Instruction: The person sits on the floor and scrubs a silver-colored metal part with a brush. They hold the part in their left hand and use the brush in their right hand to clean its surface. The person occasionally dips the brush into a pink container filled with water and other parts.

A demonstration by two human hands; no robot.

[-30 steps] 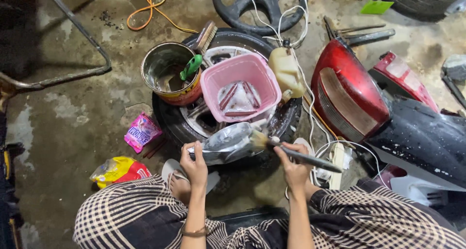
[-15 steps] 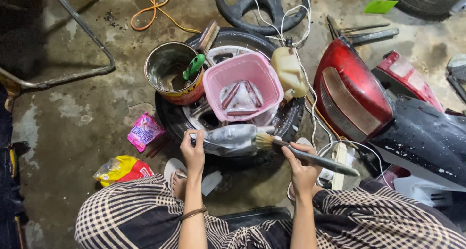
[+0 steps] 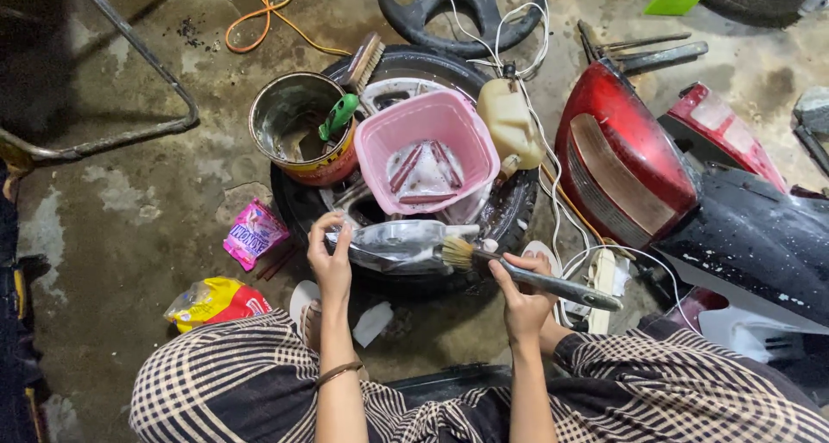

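Part (image 3: 406, 244), wet and grey, lies on the tyre (image 3: 518, 205); my left hand (image 3: 331, 266) pinches its left end, right hand (image 3: 518, 296) grips the brush (image 3: 535, 275). I judge hard strokes could slip it off.

- Black-and-cream checked cloth garment (image 3: 233, 391) covers both legs.
- Thin brown bangle (image 3: 338, 372) circles the left wrist.
- Both forearms bare; no sleeves, gloves or rings visible.
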